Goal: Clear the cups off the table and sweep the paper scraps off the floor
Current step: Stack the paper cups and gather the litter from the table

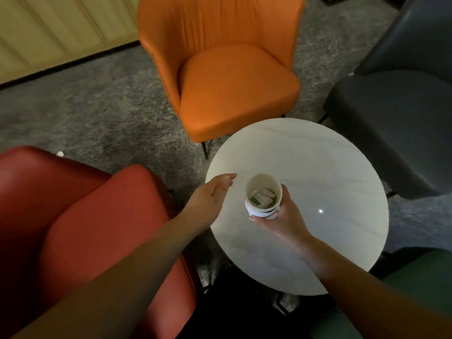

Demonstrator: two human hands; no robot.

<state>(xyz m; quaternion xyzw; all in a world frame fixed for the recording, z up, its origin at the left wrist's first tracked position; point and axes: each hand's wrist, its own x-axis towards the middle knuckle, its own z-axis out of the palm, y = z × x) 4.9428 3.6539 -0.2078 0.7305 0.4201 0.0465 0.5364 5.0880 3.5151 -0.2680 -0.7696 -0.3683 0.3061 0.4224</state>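
A white paper cup (263,195) with green stripes near its base is held upright above the round white table (318,167). It looks like a stack of nested cups, and crumpled white and green paper lies inside. My right hand (281,218) grips the cup from below and the right. My left hand (212,196) hovers just left of the cup, over the table's left edge, with relaxed fingers that hold nothing. One small white scrap (60,154) lies on the grey carpet at the left.
Chairs ring the table: an orange one (232,77) behind it, a red one (97,228) at the left, a dark grey one (396,128) at the right and a green one (415,289) at the lower right. Grey carpet (97,113) covers the floor.
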